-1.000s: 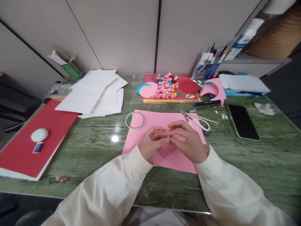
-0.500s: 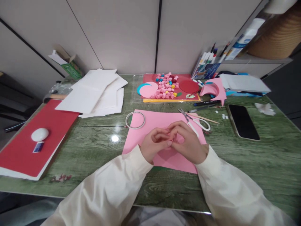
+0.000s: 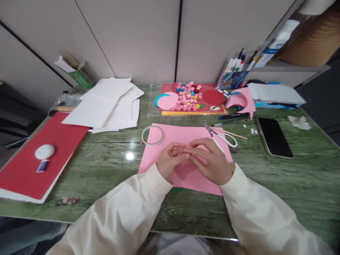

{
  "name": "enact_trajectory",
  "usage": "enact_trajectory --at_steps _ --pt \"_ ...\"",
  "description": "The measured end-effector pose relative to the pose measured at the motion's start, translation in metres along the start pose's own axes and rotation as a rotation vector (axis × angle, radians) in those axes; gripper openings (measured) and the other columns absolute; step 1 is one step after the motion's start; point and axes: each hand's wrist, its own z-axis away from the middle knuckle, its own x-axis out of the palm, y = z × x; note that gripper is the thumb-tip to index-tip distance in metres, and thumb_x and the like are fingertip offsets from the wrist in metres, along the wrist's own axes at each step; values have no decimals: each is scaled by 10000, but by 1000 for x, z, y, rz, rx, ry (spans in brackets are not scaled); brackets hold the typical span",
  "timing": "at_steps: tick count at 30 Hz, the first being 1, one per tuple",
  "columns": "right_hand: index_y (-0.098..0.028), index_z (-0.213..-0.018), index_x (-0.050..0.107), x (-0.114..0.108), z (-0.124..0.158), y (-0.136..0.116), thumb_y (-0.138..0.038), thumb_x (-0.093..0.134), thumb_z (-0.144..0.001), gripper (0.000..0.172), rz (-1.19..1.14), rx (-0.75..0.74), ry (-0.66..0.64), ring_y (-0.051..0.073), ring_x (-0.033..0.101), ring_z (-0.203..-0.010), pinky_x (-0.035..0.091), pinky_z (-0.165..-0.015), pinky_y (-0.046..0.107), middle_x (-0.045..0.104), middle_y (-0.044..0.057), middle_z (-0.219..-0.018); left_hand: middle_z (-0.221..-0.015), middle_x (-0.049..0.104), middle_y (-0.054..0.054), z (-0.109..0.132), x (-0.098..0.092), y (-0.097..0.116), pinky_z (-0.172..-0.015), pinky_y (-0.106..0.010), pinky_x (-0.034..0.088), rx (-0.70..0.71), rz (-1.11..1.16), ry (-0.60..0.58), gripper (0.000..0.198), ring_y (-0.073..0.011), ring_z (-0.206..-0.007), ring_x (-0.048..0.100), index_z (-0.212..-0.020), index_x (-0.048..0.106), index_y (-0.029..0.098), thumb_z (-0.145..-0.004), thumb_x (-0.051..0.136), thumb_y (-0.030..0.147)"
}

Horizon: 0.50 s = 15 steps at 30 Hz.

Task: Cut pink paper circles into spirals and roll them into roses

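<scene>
My left hand [image 3: 172, 159] and my right hand [image 3: 209, 159] meet fingertip to fingertip over a pink sheet of paper [image 3: 152, 159]. Both are closed in a pinch round a small piece of pink paper [image 3: 188, 146], mostly hidden by the fingers, so its shape cannot be made out. Scissors with white handles [image 3: 232, 140] lie just beyond my right hand, partly covered by it. Near my left hand a roll of tape [image 3: 143, 136] rests on the sheet's upper left corner.
Behind the sheet, small folded paper pieces [image 3: 186, 101] lie on a red sheet in clear plastic. White papers [image 3: 98, 102] and a red board [image 3: 26, 170] with a white round-topped item [image 3: 45, 152] are at left. A phone [image 3: 275, 137] and a pen holder [image 3: 233, 78] are at right.
My fingers have shifted around the small paper piece: the right fingers have straightened and come over towards the left ones. Everything on the table stays where it was.
</scene>
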Motion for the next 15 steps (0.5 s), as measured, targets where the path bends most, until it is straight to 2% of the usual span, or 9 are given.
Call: enact_trajectory --at_steps 4,10,15 --pt "-278 -1078 571 0 -2 -3 -120 470 -803 333 -125 72 -84 188 500 -951 445 -806 374 523 62 -1012 -739 635 -14 0 0 0 -604 -244 463 3 2 9 316 -119 -662 596 -840 512 150 -586 700 158" --pt "-244 -897 622 0 -4 -6 -155 533 -775 176 -126 127 18 187 526 -901 461 -780 360 545 54 -929 -719 635 -7 3 2 1 -610 -247 458 -18 -39 26 311 -118 -655 595 -861 526 162 -600 696 174" --pt "-212 -769 576 0 -4 -7 -129 574 -724 95 -133 178 30 181 530 -878 450 -770 349 543 42 -896 -705 624 3 3 3 0 -621 -224 446 3 -41 3 297 -96 -656 579 -842 551 156 -588 704 159"
